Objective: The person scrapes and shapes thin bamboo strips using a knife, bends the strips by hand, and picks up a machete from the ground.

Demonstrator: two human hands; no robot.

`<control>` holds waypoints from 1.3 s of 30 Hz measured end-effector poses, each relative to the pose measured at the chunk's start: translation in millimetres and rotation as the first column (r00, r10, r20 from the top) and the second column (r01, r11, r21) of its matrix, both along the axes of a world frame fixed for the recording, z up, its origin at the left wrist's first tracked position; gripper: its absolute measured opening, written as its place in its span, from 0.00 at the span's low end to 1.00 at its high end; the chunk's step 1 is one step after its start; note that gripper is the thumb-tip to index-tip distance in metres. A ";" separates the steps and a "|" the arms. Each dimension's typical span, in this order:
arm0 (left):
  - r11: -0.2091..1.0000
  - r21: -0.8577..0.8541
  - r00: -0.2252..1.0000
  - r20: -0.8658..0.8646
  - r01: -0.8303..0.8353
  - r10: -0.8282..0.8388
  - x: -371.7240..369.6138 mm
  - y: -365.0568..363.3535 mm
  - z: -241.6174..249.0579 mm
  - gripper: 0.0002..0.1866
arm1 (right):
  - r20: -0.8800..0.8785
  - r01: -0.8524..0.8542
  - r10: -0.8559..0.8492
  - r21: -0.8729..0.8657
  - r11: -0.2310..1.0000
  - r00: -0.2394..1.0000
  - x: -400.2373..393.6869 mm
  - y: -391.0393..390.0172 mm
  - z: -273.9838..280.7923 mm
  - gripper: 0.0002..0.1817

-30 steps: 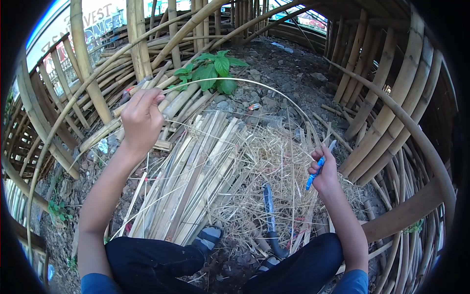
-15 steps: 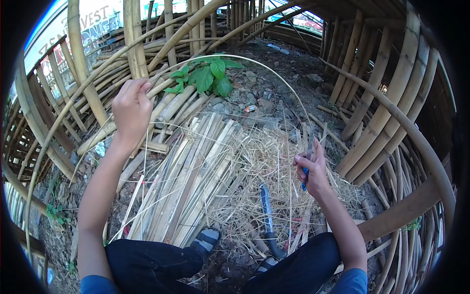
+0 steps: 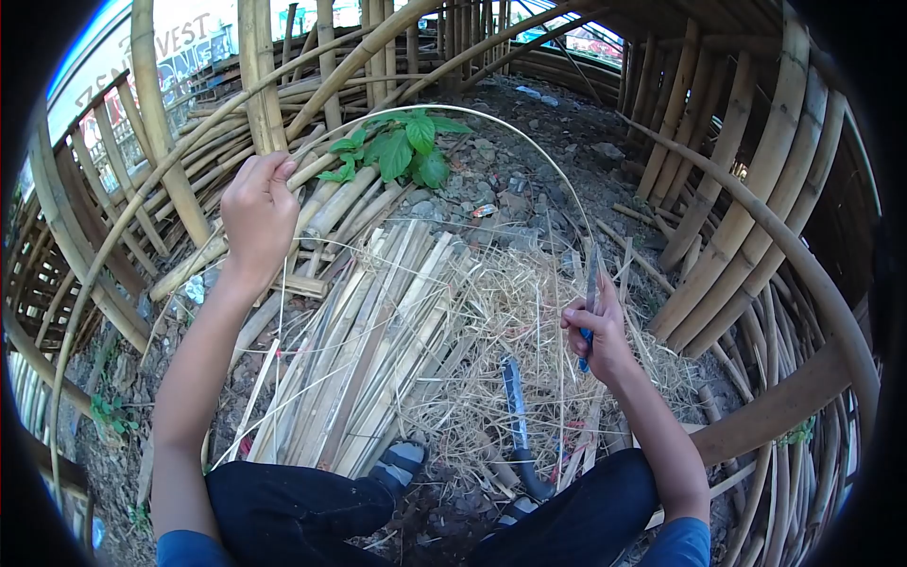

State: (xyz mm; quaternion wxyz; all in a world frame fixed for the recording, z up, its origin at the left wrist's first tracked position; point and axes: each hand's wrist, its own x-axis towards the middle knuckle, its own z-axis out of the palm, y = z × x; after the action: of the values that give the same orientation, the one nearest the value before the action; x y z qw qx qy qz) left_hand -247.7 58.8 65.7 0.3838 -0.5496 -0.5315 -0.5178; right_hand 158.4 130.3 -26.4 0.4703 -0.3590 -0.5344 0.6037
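My left hand (image 3: 257,215) is closed in a raised fist on one end of a thin bamboo strip (image 3: 505,123). The strip bows in a high arc over to the right and comes down at the blade held on that side. In my right hand (image 3: 609,338) is a knife (image 3: 592,283) with a blue handle, its blade pointing up and close to the strip. Whether the right fingers also pinch the strip is hard to make out. Beneath the hands lie split bamboo slats (image 3: 373,331) and a heap of pale shavings (image 3: 510,293).
A long blade (image 3: 514,402) with a dark curved handle lies on the shavings between my feet. Bamboo poles (image 3: 756,217) stand at the right, and more poles lean at the left. A leafy green plant (image 3: 402,146) grows beyond the slats, beside rubble (image 3: 491,180).
My right hand and the knife have shifted slightly down and to the left. My left hand has drifted a little to the right, still holding the strip.
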 end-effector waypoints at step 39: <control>0.547 -0.572 0.749 0.191 0.610 -0.635 146.9 -72.0 -60.3 0.10 | 0.173 -0.563 0.581 -0.145 0.814 0.795 -60.7 -86.5 43.9 0.18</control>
State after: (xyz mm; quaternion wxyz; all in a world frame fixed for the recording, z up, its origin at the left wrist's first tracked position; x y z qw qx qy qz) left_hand -100.8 -13.2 5.4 -0.0102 -0.8034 -0.4300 -0.4118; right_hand 97.6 43.8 17.5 0.1911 -0.2623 -0.6375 0.6987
